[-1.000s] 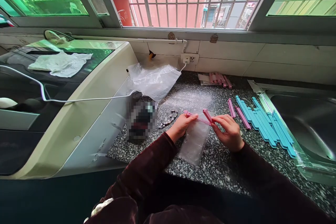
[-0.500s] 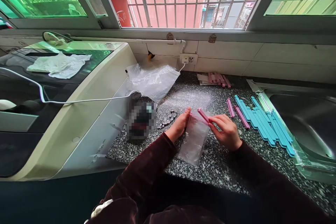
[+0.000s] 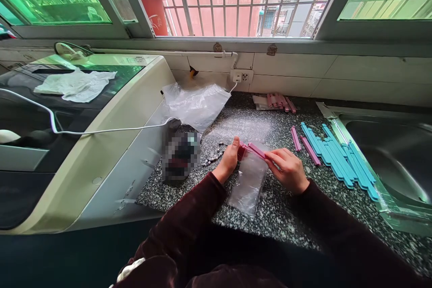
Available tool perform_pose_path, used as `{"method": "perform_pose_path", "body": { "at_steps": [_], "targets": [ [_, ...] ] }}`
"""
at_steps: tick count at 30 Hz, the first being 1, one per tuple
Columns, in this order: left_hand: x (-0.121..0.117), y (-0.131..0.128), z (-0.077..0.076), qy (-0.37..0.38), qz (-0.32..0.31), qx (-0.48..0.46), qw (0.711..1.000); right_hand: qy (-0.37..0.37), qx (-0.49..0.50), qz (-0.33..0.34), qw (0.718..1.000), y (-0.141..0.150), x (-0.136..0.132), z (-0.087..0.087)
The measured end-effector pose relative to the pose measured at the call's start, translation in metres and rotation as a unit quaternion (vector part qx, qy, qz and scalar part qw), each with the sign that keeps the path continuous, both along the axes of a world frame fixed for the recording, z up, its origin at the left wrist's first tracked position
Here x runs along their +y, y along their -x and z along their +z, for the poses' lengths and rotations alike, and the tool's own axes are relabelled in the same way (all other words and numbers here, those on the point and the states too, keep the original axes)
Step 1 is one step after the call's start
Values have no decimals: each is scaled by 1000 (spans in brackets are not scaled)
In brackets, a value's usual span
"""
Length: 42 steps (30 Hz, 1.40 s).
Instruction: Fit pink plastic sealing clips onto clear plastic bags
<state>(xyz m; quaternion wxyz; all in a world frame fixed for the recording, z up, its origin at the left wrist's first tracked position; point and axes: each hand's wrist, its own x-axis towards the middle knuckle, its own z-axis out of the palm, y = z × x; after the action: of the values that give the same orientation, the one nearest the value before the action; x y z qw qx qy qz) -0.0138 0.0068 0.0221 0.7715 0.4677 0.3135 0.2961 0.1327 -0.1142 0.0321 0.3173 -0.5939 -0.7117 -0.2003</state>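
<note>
A clear plastic bag [image 3: 249, 184] hangs down between my hands over the speckled counter. My left hand [image 3: 229, 162] is closed at its top left corner, thumb up, around pink plastic pieces beside the bag's edge. Its fingers are mostly hidden. Between the thumb and fingers of my right hand [image 3: 288, 170] is the right end of a pink bag-sealing clip [image 3: 257, 150]. The clip slants across the bag's top, its left end close to the pieces in my left hand. Whether it grips the bag's film, I cannot tell.
Two loose pink clips [image 3: 310, 150] and several blue clips [image 3: 337, 155] lie right of my hands, beside a steel sink [image 3: 398, 157]. More pink clips [image 3: 280, 101] rest at the back. Left are a beaded string [image 3: 212, 158], a blurred dark object [image 3: 180, 156] and a large plastic bag [image 3: 199, 101].
The pink clip in my right hand has shifted slightly left and lower, towards my left hand. More pink now shows beside my left thumb.
</note>
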Motion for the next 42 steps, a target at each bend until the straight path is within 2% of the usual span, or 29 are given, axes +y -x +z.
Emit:
{"method": "perform_pose_path", "body": {
  "at_steps": [4,12,20,29,32,34,37,40,42],
  "targets": [
    [-2,2,4,-118,5,24,993,5,-10,-5,1000,0,0,-2],
    [-4,3,14,-199,-13,56,978,11,-34,-14,999,-1,1,-5],
    [-5,0,9,-204,-18,71,976,21,-41,-11,999,1,1,-3],
    [-5,0,10,-190,-7,82,978,28,-35,-8,999,2,1,-4],
    [-2,1,8,-202,-3,88,976,27,7,-11,1000,1,-1,-3],
    [0,2,9,-208,-6,86,974,18,82,-20,996,0,-2,-2],
    [1,4,12,-211,-37,72,974,35,255,-40,966,-3,-2,-1],
    [0,6,17,-221,-89,60,969,124,410,-26,903,-5,0,1],
    [0,7,19,-229,-113,58,965,203,478,6,855,-4,1,2]
  ]
}}
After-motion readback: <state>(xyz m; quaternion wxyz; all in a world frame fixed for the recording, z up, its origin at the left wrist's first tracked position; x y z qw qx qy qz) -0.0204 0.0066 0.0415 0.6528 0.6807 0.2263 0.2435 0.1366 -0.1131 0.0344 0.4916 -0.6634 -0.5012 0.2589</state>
